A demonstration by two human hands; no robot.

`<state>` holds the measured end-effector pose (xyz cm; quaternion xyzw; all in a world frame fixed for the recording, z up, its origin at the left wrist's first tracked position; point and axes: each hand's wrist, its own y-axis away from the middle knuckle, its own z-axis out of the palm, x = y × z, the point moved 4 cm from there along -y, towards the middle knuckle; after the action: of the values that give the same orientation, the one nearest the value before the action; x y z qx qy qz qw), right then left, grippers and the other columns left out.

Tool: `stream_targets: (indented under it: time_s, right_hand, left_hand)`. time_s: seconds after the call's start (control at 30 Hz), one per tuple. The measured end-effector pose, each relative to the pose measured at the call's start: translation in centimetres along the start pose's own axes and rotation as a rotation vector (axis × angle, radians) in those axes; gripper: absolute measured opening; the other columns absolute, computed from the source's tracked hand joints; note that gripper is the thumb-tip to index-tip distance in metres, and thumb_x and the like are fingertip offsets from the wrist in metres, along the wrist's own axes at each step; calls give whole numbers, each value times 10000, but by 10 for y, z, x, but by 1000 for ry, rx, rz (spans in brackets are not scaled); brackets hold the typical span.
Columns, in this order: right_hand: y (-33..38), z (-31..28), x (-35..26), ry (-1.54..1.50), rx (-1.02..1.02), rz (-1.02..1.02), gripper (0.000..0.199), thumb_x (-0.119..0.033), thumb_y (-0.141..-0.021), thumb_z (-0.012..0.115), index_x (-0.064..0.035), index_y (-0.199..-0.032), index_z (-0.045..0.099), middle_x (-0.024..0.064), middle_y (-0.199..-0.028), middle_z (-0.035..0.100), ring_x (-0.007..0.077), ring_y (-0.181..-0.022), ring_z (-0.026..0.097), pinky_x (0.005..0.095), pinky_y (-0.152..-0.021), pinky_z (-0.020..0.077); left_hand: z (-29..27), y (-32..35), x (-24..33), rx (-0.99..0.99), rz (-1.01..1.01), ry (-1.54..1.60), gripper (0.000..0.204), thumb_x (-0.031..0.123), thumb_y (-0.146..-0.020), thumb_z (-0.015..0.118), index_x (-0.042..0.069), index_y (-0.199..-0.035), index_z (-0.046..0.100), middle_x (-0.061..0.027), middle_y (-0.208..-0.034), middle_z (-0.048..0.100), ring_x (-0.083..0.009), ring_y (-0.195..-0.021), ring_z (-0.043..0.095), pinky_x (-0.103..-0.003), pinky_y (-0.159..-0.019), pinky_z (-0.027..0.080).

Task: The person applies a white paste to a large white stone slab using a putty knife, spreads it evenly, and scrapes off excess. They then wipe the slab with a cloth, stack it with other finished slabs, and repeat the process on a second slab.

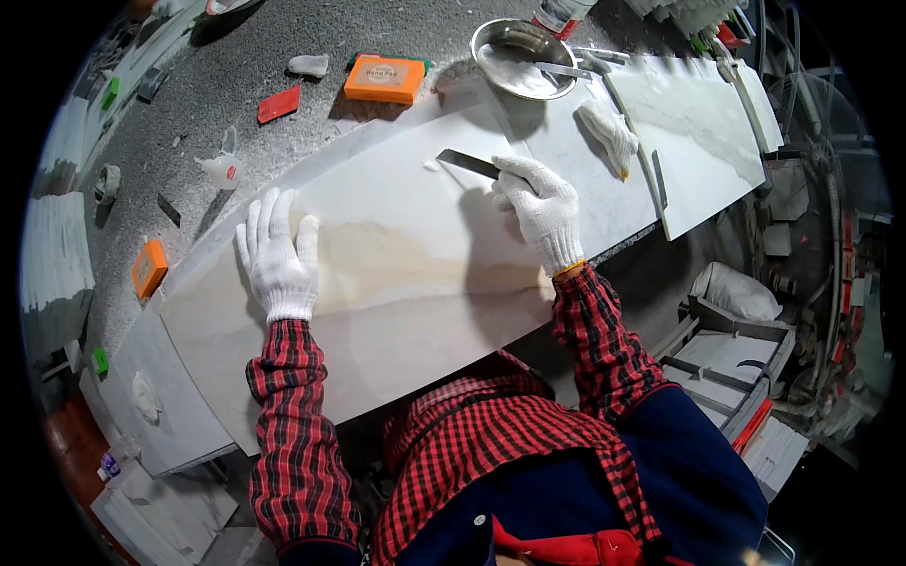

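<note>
A pale marble slab (396, 349) with beige veining lies across the bench in front of me. My left hand (281, 250), in a white knit glove, rests flat on its left part with the fingers spread. In my gloved right hand (540, 203) is a putty knife (469, 164), its dark flat blade pointing left over the slab. Close to the blade's tip sits a small white dab of paste (430, 165). The knife's handle is hidden in my closed fingers.
Beyond the slab stands a steel bowl (482, 44) of white paste with a second blade (563, 70) across it. A crumpled white glove (607, 132) lies to the right, near another slab (698, 132). Orange blocks (385, 80), a red card (279, 104) and a small bottle (223, 171) sit on the grey benchtop.
</note>
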<state>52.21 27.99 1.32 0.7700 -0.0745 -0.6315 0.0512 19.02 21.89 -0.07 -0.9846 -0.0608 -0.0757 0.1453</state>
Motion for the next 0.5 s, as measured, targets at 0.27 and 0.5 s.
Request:
stream_targets:
  time_s: [0.27, 0.5]
  right_hand:
    - [5, -27, 1, 70, 109, -602, 305, 22, -926, 613, -11, -1220, 688, 77, -996, 744, 114, -799, 692, 254, -694, 564]
    - [101, -150, 44, -217, 461, 10, 401, -50, -933, 659, 7, -1326, 605, 129, -1057, 734, 125, -832, 694, 244, -736, 552]
  left_hand:
    - [5, -8, 5, 16, 91, 11, 444, 364, -976, 583, 157, -1368, 554, -83, -1441, 533, -299, -1383, 427, -486, -1178, 246]
    - [7, -10, -1, 2, 174, 61, 419, 318, -1010, 540, 51, -1333, 561, -170, -1353, 573, -339, -1278, 499, -469, -1092, 338]
